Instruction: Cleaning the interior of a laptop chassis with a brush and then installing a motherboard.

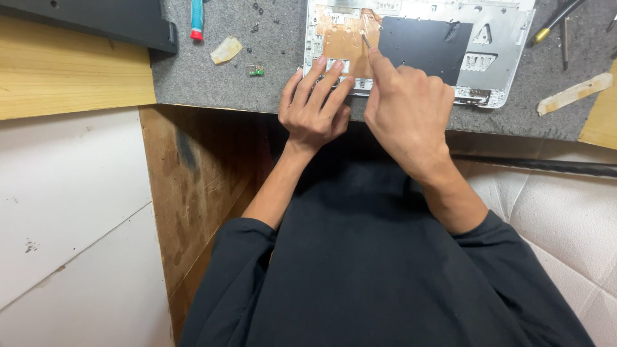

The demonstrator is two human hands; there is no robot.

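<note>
From my remote seat I saw both hands at work at the near edge of the desk (pixel 212 77), which was covered with a grey felt mat. The thing under them was an opened laptop shell (pixel 495 38), silver-white, lying flat at the top of the view and reaching almost to the mat's front edge. A copper-coloured sheet (pixel 344 38) covered its left part, and a black rectangular panel (pixel 421 45) sat just right of that.

The left hand (pixel 313 106) lay flat with fingers spread, its fingertips (pixel 321 61) pressing on the shell's lower left corner beside the copper sheet. Its grip held nothing; the fingers were open and simply bore down on the casing.

The right hand (pixel 406 112) was curled narrow, the forefinger stretched toward the seam between copper sheet and black panel. A thin metal tip (pixel 365 40) stood out just beyond that finger, touching the copper area. It looked pinched in the grip, though the handle was hidden under the hand, so I could not tell what kind of tool it was.

Left of the shell, well apart, a small green part (pixel 256 71) and a pale scrap of tape (pixel 226 50) lay on the mat, with a blue and red pen-like tool (pixel 196 19) above them. A black flat casing (pixel 96 19) lay at the top left. On the right, beyond the shell, were a strip of pale tape (pixel 574 94) and some slim hand tools (pixel 556 19). The person's black sleeves filled the lower view.
</note>
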